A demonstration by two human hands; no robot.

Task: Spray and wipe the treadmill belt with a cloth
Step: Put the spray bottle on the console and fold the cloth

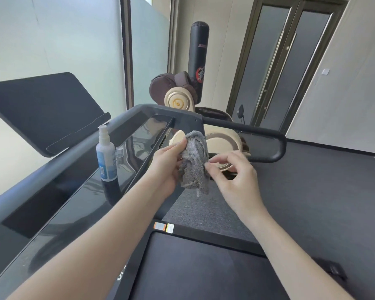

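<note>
My left hand [168,163] grips a fluffy grey cloth [194,161] in the air above the treadmill's front end. My right hand [234,176] is at the cloth's right edge, thumb and forefinger pinching it. A white spray bottle [105,156] with a blue label stands upright on the glossy black console [78,202], to the left of both hands; its clear cap [120,153] sits beside it. The black treadmill belt [195,269] lies below my forearms.
A dark handrail [266,137] curves round behind the cloth. A tilted black screen [41,109] rises at the left. Behind stand a cream and brown massage chair [180,100], a black punching bag [198,55] and dark double doors [290,61]. Grey carpet [323,191] spreads to the right.
</note>
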